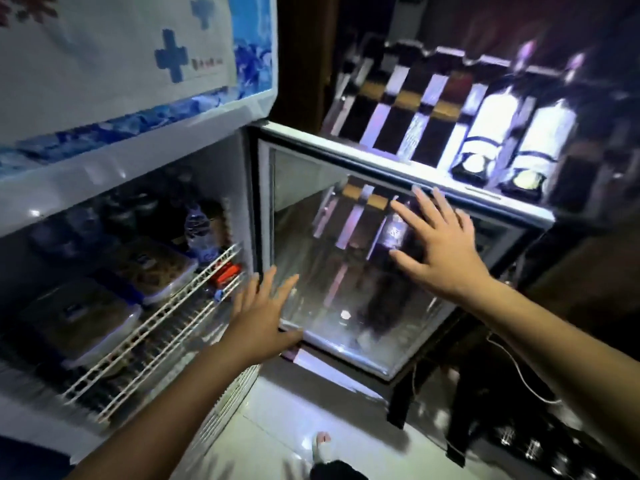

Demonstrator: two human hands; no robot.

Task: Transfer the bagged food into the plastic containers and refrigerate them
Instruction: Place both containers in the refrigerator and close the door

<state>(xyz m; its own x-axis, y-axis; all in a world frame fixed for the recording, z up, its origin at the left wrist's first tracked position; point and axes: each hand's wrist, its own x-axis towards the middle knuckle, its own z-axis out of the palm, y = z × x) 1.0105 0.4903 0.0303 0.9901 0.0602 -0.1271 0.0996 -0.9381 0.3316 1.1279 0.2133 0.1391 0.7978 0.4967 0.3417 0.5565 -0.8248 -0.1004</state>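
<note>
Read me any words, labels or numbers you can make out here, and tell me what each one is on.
None can be read.
Cloth cover: small red print by the blue cross, too blurred.
Water bottle: label blurred.
Food containers: small lid labels, too dark.
Red packet: print unreadable.

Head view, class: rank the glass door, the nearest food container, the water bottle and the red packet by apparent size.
1. Glass door
2. Food container
3. Water bottle, though it stands farther back, so looks smaller
4. Red packet
</note>
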